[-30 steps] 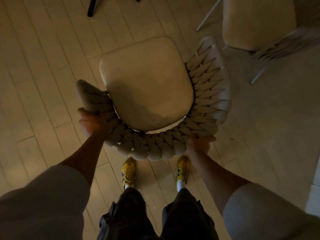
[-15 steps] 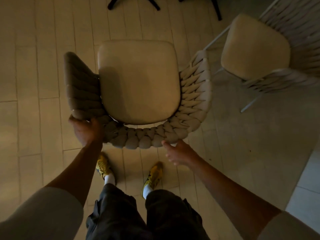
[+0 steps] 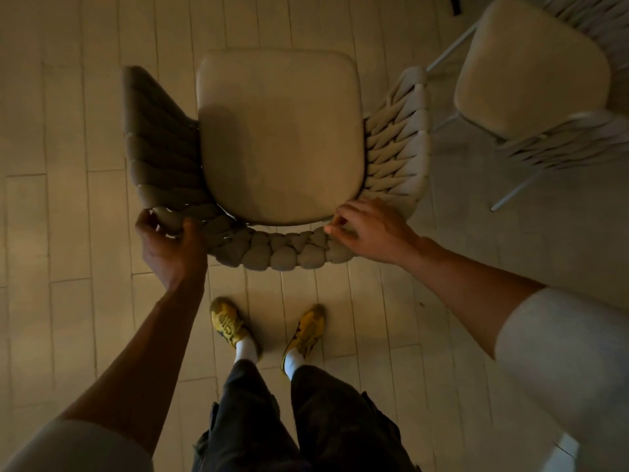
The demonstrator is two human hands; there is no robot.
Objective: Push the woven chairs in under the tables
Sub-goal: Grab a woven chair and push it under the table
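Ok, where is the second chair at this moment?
In the head view the second chair stands at the top right, partly cut off by the frame, just right of the held chair and beyond the right hand.

Floor: pale wooden planks [image 3: 68, 233], running lengthwise, joints staggered.
Right side: smoother, greyer flooring [image 3: 510, 267], one plain surface.
Top right corner: a dark leg [image 3: 455, 4], cut off.
Light: dim, warm, yellowish.

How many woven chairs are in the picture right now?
2. The near chair stands centre, the left hand and right hand on its woven back. The second chair is upper right, partly cut off. Others may be hidden.
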